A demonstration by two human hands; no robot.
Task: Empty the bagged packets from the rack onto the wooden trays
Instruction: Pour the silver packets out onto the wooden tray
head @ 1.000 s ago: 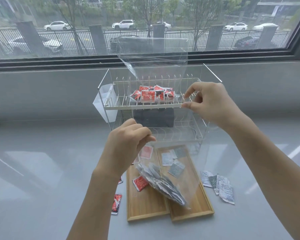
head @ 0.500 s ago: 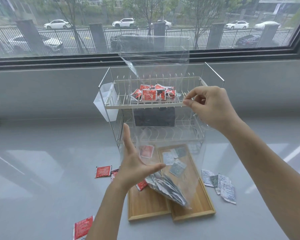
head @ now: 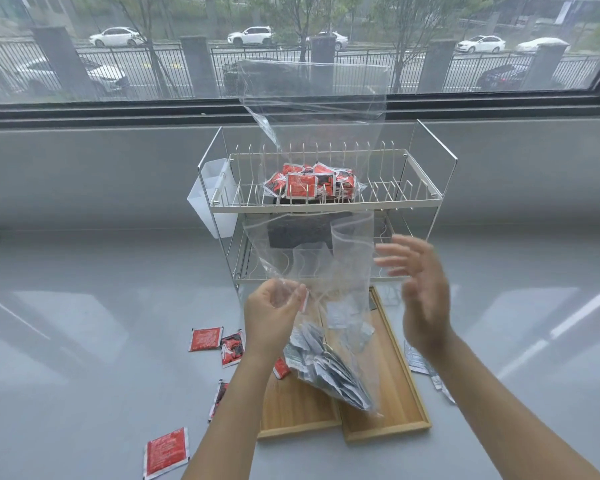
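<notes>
A clear plastic bag (head: 329, 271) holding several grey packets (head: 326, 368) hangs over two wooden trays (head: 392, 393), in front of the white wire rack (head: 326, 202). My left hand (head: 274, 317) pinches the bag's left edge. My right hand (head: 420, 289) is blurred, fingers spread, just right of the bag and off it. Another clear bag of red packets (head: 309, 183) lies on the rack's top shelf. A dark bag (head: 302, 230) sits on the lower shelf.
Loose red packets (head: 205, 339) lie on the grey counter left of the trays, one near the front (head: 167, 452). Grey packets (head: 416, 362) lie right of the trays. A white cup (head: 212, 199) hangs on the rack's left side. A window runs behind.
My right hand has let go of the bag's top edge and dropped lower, fingers apart. My left hand went from open back to gripping the bag's left edge. The bag sagged downward.
</notes>
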